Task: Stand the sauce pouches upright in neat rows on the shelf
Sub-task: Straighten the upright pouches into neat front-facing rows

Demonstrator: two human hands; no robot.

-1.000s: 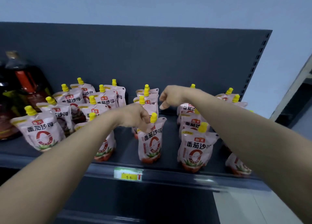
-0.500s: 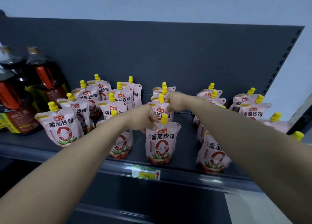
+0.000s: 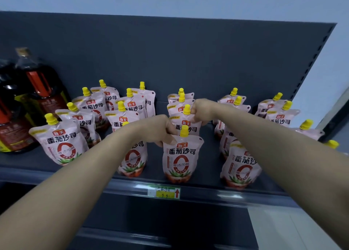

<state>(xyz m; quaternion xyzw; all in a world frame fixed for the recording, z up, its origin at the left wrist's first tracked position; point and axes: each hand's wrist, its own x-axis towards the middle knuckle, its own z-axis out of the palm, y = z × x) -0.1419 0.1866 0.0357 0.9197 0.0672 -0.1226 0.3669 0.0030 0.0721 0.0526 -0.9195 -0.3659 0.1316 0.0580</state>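
On the dark metal shelf [image 3: 210, 161], the left hand [image 3: 164, 130] pinches the glossy pink front pouch [image 3: 181, 156] by its top. The right hand [image 3: 201, 110] pinches the yellow-capped rear pouch [image 3: 187, 126]. Both pouches read 番茄沙司.

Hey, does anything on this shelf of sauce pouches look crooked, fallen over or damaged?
No spill or damage shows. The front-left pouch leans left, and the back-left pouches crowd together at differing angles. The right forearm hides the lower halves of the far-right pouches, so their stance is unclear.
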